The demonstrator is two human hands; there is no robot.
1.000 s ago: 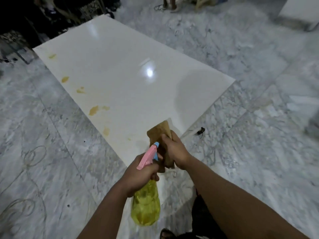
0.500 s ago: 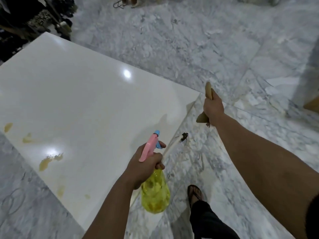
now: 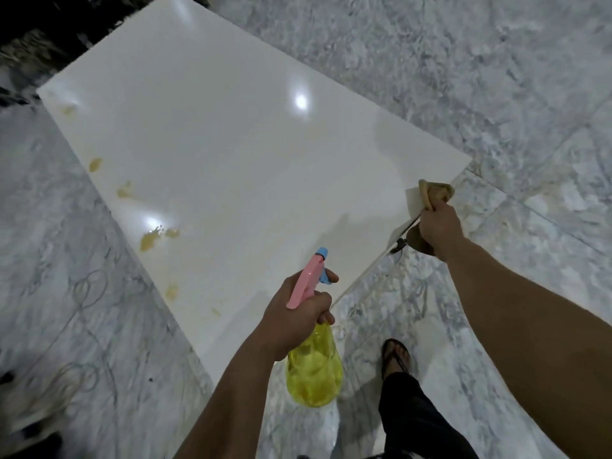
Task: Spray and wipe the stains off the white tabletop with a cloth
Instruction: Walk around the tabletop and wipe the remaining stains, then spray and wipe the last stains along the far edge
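A glossy white tabletop [image 3: 231,154] stretches from the near centre to the upper left. Several yellow-brown stains [image 3: 150,238] run along its left edge. My left hand [image 3: 299,314] grips a spray bottle [image 3: 314,366] with a yellow body and a pink-and-blue head, held over the table's near corner, nozzle pointing across the top. My right hand [image 3: 438,231] is shut on a brown cloth [image 3: 435,193] at the table's right edge, the cloth's top end touching or just over the corner there.
Grey marble floor [image 3: 463,77] surrounds the table. My sandalled foot and dark trouser leg [image 3: 397,369] stand just right of the near table corner. Dark clutter [image 3: 39,44] lies beyond the far left corner. A small dark object [image 3: 399,245] sits by the table's right edge.
The view has swung left, bringing the stained edge more into sight. My right hand with the cloth has come closer to the table's right edge. The left hand keeps holding the bottle.
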